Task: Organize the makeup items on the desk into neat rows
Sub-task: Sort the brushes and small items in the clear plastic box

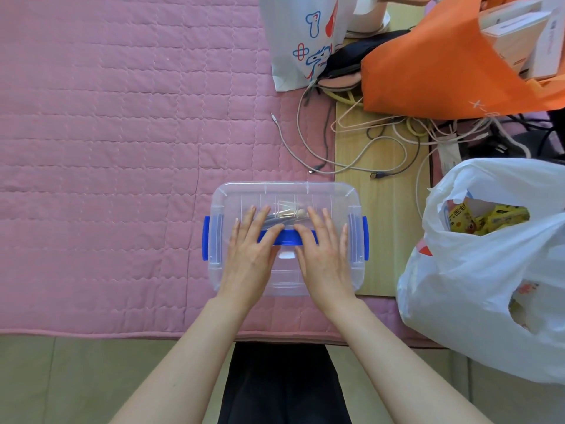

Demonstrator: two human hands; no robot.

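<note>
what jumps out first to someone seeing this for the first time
Two hands, left hand and right hand, lie flat with straight fingers on the lid of a clear plastic storage box with blue latches, set at the near edge of a pink quilted cover. On the right, an orange bag sits behind tangled cables, with a white plastic bag nearer.

Both hands hide the middle of the box (286,191) lid and most of its blue handle (287,237); the items (282,214) inside (thin, silvery) blur through the plastic. The orange bag (428,71) and white bag (489,270) run off the right edge
</note>
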